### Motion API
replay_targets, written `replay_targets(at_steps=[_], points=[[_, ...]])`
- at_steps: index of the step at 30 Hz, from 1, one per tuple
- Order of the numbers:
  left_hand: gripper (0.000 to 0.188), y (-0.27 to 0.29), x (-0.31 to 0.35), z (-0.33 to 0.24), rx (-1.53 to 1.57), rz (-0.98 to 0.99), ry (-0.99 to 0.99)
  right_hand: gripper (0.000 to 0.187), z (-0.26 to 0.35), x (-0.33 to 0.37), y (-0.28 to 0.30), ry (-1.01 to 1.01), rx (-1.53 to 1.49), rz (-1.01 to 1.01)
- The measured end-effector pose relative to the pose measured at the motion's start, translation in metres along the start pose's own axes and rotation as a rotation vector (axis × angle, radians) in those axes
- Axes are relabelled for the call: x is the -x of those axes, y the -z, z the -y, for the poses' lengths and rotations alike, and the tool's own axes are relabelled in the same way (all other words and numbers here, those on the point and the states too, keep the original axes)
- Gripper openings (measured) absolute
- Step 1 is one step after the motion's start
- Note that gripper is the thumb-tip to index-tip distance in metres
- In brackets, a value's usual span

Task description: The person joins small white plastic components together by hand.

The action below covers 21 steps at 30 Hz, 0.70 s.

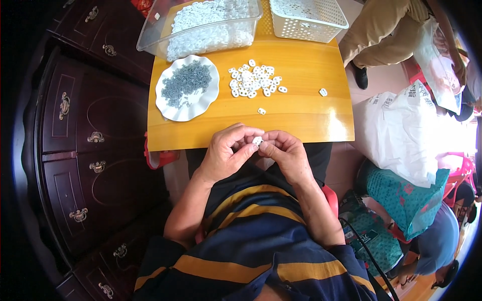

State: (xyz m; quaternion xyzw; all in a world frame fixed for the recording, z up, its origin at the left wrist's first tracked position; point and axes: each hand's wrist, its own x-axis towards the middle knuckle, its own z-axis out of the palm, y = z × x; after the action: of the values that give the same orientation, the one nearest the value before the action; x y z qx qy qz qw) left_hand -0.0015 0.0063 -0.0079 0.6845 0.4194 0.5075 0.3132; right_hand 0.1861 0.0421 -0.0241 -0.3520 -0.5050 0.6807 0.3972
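Note:
A small white plastic piece with holes (257,141) is pinched between the fingertips of both hands, just off the table's near edge. My left hand (226,153) closes on it from one side with thumb and forefinger. From the other side my right hand (287,154) grips it the same way. Whether a tiny grey part is also between the fingers is hidden. Beyond the hands, one similar white piece (261,111) lies alone, with a loose pile of white pieces (251,83) behind it. Small grey parts (186,83) fill much of a scalloped white plate (162,104) at the left.
On the wooden table (301,118), a clear bin (153,40) full of white pieces and a white perforated basket (309,31) stand at the back. Another white piece (323,92) lies right. Dark drawers (100,120) flank the left; white sacks (396,130) and other people are right.

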Motion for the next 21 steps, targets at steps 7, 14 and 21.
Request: replay_targets(at_steps=[7, 14, 21], points=[[0.02, 0.001, 0.002, 0.005, 0.062, -0.028, 0.059, 0.016, 0.0, -0.006, 0.004, -0.061, 0.038, 0.086], [0.031, -0.001, 0.003, 0.003, -0.153, -0.075, -0.152, 0.017, -0.004, -0.006, 0.003, -0.116, -0.045, 0.101], [0.041, -0.007, -0.001, -0.001, -0.268, -0.114, -0.227, 0.019, -0.008, -0.008, 0.006, -0.145, -0.206, 0.134]])
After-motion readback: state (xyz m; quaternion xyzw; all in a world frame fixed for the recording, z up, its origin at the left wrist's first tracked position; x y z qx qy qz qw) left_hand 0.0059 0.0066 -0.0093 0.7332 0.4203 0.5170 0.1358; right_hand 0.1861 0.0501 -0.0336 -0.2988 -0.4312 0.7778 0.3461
